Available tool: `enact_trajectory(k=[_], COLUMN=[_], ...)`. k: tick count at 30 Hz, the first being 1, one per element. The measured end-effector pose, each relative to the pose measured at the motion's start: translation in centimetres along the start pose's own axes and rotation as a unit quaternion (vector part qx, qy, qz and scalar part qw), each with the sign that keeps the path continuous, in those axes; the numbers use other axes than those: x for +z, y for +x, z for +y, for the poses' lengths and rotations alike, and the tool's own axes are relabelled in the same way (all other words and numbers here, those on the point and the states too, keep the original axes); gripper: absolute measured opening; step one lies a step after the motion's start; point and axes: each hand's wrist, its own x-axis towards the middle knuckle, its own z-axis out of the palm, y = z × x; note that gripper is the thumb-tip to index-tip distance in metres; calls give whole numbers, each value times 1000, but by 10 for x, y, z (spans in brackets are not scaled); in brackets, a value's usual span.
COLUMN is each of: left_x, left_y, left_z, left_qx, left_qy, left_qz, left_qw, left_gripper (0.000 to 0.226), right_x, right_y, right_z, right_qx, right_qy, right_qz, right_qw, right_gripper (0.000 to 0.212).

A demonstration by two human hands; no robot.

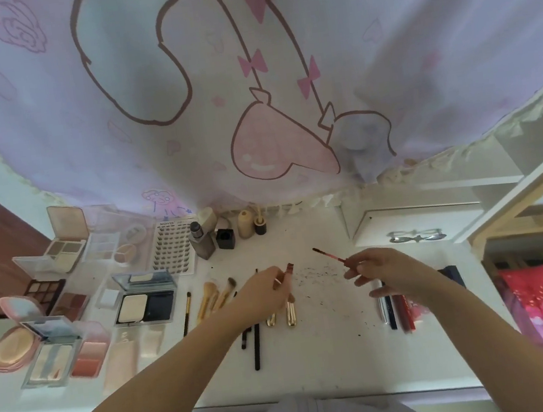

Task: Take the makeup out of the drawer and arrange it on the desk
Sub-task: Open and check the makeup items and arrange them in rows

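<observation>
Both hands hover over the surface's middle: the left hand [264,291] pinches a small reddish tube [289,270], the right hand [384,272] pinches its red applicator wand [330,256]. Open compacts [144,300] and palettes [62,254] showing their powder pans crowd the left edge; brushes [215,298] lie beside them.

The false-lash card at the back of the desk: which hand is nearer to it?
Left. The left hand is just right of and in front of the lash card; the right hand is farther right, across the desk.
</observation>
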Motion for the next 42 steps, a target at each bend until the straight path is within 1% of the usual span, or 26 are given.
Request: enact_trajectory(k=[2, 3, 5, 6, 8, 10, 11, 13, 16, 20, 23, 26, 29, 31, 33, 35, 37, 42], left_x=[20, 30, 47, 53, 65, 72, 73, 75, 72, 64, 59, 57, 66, 80, 99, 122, 141, 157], left_y=[12, 17, 28, 32, 39, 43, 44, 46, 46, 45, 44, 44, 47, 52, 61, 70, 80, 98], left_z=[7, 8, 7, 5, 0, -7, -10, -16, -23, -29, -32, -30, -9, 14, 38, 59, 71, 80], left_qx=[-42, -60, -84, -91, -88, -72, -65, -58, -53, -59, -59, -35, 46, 87, 101, 95, 66, -12], left_qy=[-44, -40, 26, 83, 192, 255, 274, 297, 314, 321, 313, 299, 262, 217, 197, 218, 245, 266], left_qz=[18, 30, 54, 65, 86, 98, 100, 101, 108, 115, 119, 136, 136, 107, 63, 28, 15, 36], left_qw=[998, 997, 995, 990, 974, 959, 954, 948, 942, 938, 941, 944, 954, 966, 973, 971, 967, 963], left_gripper=[25, 30, 39, 40, 42, 43, 43, 42, 40, 42, 41, 38, 34, 31, 32, 36, 41, 48], right_x=[20, 30, 51, 61, 76, 89, 95, 107, 123, 135, 137, 121, 73, 32, 0, -17, -24, -25], right_y=[7, 11, 18, 21, 31, 40, 43, 49, 56, 63, 66, 64, 61, 62, 67, 75, 82, 94], right_z=[19, 28, 42, 48, 58, 63, 64, 63, 59, 53, 50, 46, 49, 53, 57, 62, 67, 72], right_qx=[28, 43, 69, 73, 60, 45, 39, 33, 29, 17, 11, 9, -1, 5, 23, 53, 64, 55], right_qy=[29, 45, 49, 22, -75, -165, -190, -226, -280, -358, -391, -368, -340, -337, -326, -330, -347, -370], right_qz=[32, 46, 61, 65, 75, 101, 113, 123, 112, 94, 77, 83, 143, 185, 187, 154, 130, 126], right_qw=[999, 997, 994, 995, 993, 980, 974, 966, 953, 929, 917, 926, 930, 923, 926, 930, 927, 919], right_gripper=[18, 17, 15, 14, 14, 19, 22, 28, 39, 38, 41, 39, 28, 24, 22, 19, 19, 21])
